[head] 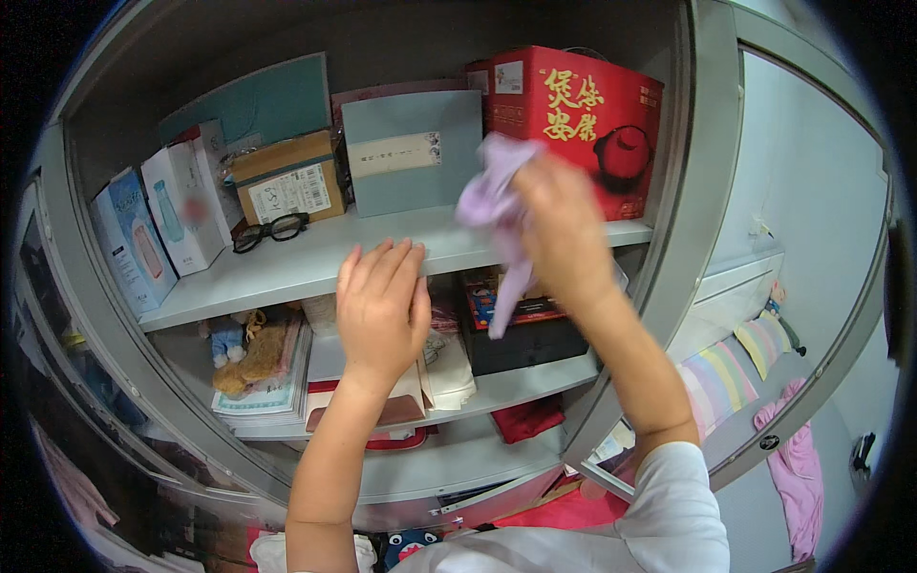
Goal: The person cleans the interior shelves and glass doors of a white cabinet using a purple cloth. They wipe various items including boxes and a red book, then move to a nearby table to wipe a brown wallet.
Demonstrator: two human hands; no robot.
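My right hand [562, 222], blurred, is closed on a crumpled lilac cloth [501, 186] in front of a red cooking-pot box [573, 93]. The cloth's end hangs past the front edge of the upper grey shelf [380, 229]. My left hand [383, 308] rests empty on that edge, fingers on top and slightly apart. Behind it stands a grey-blue box [415, 172] with a pale band. Black-framed glasses [271, 233] lie left of my left hand, before a brown cardboard box [290, 179].
White bottle boxes [179, 208] and a blue box [136, 243] stand at the shelf's left. Below are a plush toy [261, 351], stacked papers [265, 405], a black box [526, 347] and red fabric [529, 420]. The cabinet's door frame [666, 301] rises beside my right arm.
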